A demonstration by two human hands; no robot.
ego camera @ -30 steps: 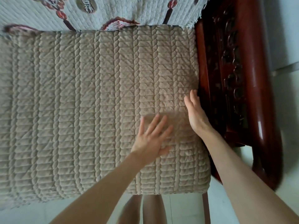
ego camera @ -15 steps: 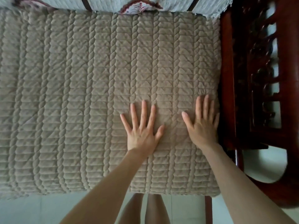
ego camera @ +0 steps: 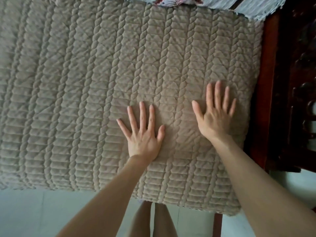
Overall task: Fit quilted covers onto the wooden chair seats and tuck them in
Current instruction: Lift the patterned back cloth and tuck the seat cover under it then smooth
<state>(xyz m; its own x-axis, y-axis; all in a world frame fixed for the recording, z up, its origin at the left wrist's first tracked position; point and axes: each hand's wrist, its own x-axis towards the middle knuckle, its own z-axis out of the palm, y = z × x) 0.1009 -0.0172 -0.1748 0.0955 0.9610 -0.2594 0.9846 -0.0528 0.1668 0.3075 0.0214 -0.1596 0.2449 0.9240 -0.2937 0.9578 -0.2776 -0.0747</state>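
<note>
A beige quilted cover (ego camera: 85,100) with braided ridges lies spread over the wooden chair seat and fills most of the view. Its front edge hangs over the seat front. My left hand (ego camera: 142,132) lies flat on the cover near the middle, fingers spread and straight. My right hand (ego camera: 215,113) presses flat on the cover close to its right edge, fingers straight and a little blurred. The dark red carved wooden armrest (ego camera: 290,82) stands right beside the cover's right edge.
A pale patterned quilt (ego camera: 248,7) covers the chair back at the top edge. Pale floor tiles (ego camera: 42,214) show below the seat front. A chair leg (ego camera: 217,224) and my own legs (ego camera: 153,219) are at the bottom.
My right hand turned from edge-on beside the armrest to flat on the cover. My left hand spread flat. The view shifted so the seat sits higher and larger in frame.
</note>
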